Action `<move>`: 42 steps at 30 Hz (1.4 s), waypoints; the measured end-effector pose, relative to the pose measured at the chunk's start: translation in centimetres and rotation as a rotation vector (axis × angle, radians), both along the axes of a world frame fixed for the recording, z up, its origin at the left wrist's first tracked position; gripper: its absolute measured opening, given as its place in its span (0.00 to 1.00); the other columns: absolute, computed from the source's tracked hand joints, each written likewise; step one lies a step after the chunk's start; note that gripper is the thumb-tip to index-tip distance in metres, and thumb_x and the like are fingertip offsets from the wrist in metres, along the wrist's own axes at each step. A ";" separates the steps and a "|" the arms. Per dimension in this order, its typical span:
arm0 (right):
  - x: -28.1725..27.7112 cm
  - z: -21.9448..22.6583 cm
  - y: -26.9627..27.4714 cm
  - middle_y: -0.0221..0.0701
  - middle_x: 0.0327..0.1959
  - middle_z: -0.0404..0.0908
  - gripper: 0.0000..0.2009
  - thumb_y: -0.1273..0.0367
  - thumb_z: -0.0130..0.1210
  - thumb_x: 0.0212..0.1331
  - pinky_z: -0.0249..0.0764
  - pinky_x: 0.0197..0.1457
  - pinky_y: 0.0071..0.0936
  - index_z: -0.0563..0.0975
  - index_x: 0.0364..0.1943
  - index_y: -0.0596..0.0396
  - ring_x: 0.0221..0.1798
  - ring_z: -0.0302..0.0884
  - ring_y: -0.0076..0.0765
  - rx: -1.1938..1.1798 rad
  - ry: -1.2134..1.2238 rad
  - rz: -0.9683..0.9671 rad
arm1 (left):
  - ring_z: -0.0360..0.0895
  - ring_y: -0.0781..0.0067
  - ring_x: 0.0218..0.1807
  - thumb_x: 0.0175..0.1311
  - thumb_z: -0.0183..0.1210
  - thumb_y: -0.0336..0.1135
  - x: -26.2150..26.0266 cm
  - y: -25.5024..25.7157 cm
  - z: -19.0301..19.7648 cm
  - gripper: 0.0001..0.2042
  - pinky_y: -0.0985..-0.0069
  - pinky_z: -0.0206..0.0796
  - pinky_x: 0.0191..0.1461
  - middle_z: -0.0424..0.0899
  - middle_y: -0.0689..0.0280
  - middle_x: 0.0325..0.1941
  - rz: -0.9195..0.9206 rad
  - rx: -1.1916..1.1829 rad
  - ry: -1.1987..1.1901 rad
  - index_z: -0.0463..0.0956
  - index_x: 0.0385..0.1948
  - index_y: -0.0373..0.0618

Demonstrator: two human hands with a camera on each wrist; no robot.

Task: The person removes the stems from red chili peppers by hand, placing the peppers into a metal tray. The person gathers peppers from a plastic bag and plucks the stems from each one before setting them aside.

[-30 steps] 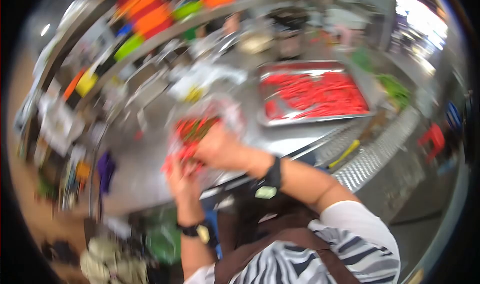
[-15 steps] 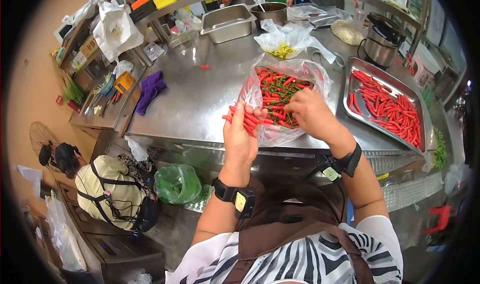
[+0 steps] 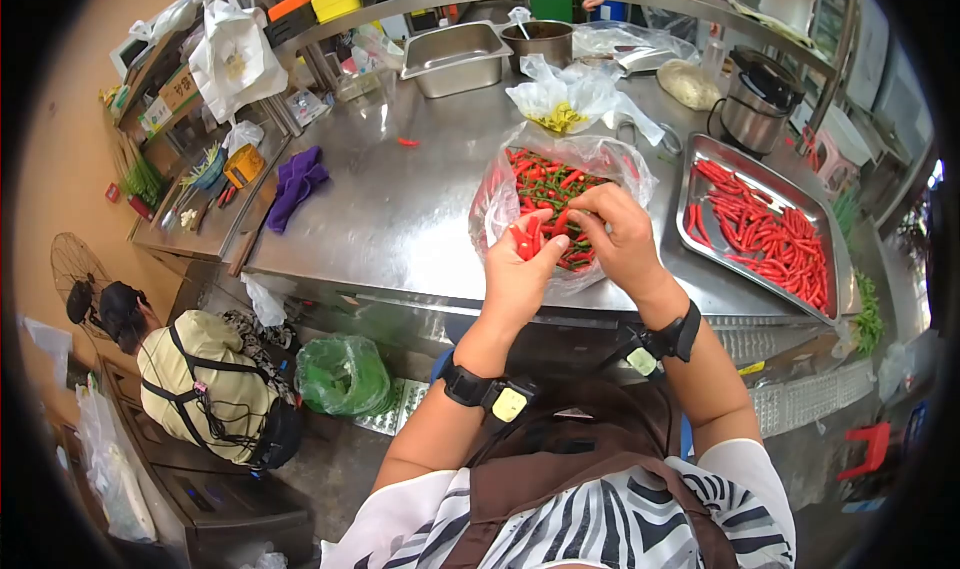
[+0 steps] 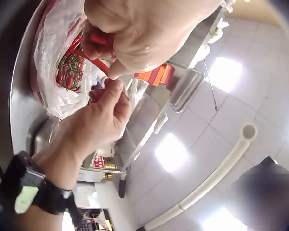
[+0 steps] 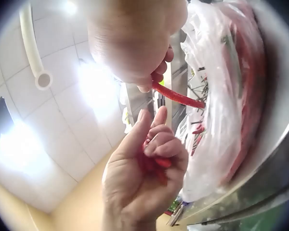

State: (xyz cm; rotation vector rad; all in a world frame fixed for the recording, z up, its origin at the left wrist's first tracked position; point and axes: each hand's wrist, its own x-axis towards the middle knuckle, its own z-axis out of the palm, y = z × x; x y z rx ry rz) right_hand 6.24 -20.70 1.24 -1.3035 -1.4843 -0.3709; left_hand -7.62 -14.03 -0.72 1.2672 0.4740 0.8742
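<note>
Left hand curled round a small bunch of red chillies, held up at the mouth of the clear plastic bag, near enough for quick transfer. Right hand pinching one red chilli between thumb and fingertips, just beside the left, over the bag's open top (bag sagging open on the steel worktop, so contents reachable without lifting). Bag full of red chillies with green stems. Steel tray of loose red chillies to the right, within arm's reach, apart from the bag. Purple cloth lying well off to the left.
</note>
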 end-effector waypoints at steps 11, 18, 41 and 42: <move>-0.4 0.5 -1.3 0.25 0.29 0.77 0.06 0.70 0.55 0.65 0.65 0.33 0.18 0.76 0.32 0.58 0.29 0.68 0.17 -0.397 0.958 0.605 | 0.72 0.85 0.32 0.64 0.62 0.28 -0.1 1.4 -2.3 0.08 0.84 0.67 0.37 0.80 0.71 0.33 0.150 0.433 0.087 0.78 0.42 0.39; 0.3 -0.1 -1.2 0.34 0.37 0.79 0.12 0.71 0.62 0.49 0.68 0.51 0.39 0.80 0.40 0.54 0.53 0.72 0.43 -0.207 -0.122 -0.182 | 0.79 0.76 0.35 0.72 0.52 0.38 -2.0 1.4 0.2 0.10 0.78 0.72 0.36 0.80 0.65 0.34 0.002 -0.159 -0.105 0.73 0.42 0.40; -0.9 -2.0 -1.5 0.36 0.23 0.74 0.07 0.69 0.63 0.52 0.65 0.35 0.39 0.78 0.25 0.58 0.30 0.73 0.45 -0.039 0.047 -0.095 | 0.68 0.80 0.22 0.66 0.57 0.30 0.3 0.2 0.0 0.07 0.79 0.62 0.26 0.71 0.71 0.23 -0.093 -0.219 -0.146 0.73 0.42 0.41; -0.9 -2.6 -1.1 0.38 0.23 0.75 0.08 0.69 0.63 0.52 0.66 0.33 0.39 0.78 0.24 0.60 0.30 0.73 0.46 -0.044 0.194 -0.084 | 0.68 0.79 0.21 0.66 0.56 0.29 0.6 -0.1 0.2 0.04 0.79 0.63 0.25 0.71 0.70 0.21 -0.038 -0.130 -0.136 0.73 0.38 0.40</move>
